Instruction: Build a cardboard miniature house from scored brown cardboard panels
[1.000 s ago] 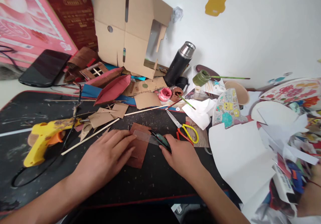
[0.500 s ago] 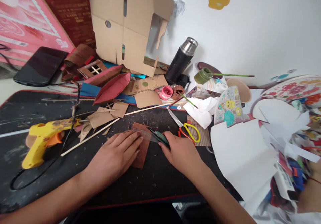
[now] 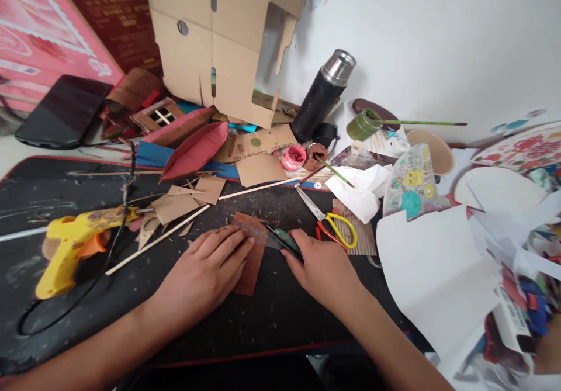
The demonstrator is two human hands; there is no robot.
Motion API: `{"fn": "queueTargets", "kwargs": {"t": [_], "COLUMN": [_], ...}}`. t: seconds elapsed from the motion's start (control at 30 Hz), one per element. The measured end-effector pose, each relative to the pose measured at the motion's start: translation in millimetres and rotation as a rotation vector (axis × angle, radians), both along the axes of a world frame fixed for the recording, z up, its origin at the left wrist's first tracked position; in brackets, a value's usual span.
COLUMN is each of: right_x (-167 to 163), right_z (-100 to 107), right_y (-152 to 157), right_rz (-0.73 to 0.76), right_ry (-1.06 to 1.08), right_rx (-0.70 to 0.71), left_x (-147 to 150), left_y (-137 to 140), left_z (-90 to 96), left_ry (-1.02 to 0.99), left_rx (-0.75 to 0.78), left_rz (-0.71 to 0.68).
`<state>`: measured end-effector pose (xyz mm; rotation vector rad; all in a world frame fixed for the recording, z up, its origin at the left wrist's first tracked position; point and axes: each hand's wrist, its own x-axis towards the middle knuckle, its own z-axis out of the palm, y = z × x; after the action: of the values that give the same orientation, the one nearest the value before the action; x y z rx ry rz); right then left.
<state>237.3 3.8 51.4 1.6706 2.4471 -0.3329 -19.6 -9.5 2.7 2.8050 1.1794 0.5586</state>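
Note:
My left hand (image 3: pixel 210 268) lies flat, its outstretched fingers pressing a clear ruler-like strip (image 3: pixel 258 235) onto a brown-painted cardboard piece (image 3: pixel 250 271). Part of the strip and of the cardboard is hidden under those fingers. From the other side, my right hand (image 3: pixel 322 265) grips a dark green utility knife (image 3: pixel 283 239). Its blade end points up and left, at the strip's upper edge over the brown piece; whether it touches the cardboard I cannot tell. Beside my right hand lie scissors (image 3: pixel 342 231) with yellow and red handles.
A yellow glue gun (image 3: pixel 65 251) with its cord lies left. Cardboard scraps (image 3: pixel 175 208) and a thin wooden stick (image 3: pixel 158 240) are nearer. Behind stand open paint jars (image 3: pixel 293 157), a black thermos (image 3: pixel 319 99) and a large cardboard sheet (image 3: pixel 188 58). White paper (image 3: pixel 433 262) covers the right.
The camera view has tilted down and shifted slightly. Both hands, the knife and the brown cardboard keep nearly the same places relative to each other.

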Motion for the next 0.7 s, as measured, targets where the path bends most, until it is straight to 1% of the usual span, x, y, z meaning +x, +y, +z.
{"fn": "queueTargets", "kwargs": {"t": [0.23,0.47,0.6,0.7], "right_x": [0.9,2.9,3.7,4.1], "right_z": [-0.7,-2.8,-3.6,-3.0], "right_y": [0.7,1.2,1.3,1.7], "right_rz": [-0.008,-0.005,-0.008,-0.005], "right_ry": [-0.009,0.036,0.05,0.045], "right_rx": [-0.019,-0.005,0.01,0.006], "left_x": [-0.2,-2.1,-1.3,-0.9], "left_y": [1.4,1.1,0.4,-0.7], "left_z": [1.2,-3.8,-5.5,-5.9], "left_ry": [0.034,0.002,-0.041,-0.038], "left_rx": [0.032,0.002,-0.018,-0.032], "left_rz": [-0.016,-0.011,0.027,0.031]}}
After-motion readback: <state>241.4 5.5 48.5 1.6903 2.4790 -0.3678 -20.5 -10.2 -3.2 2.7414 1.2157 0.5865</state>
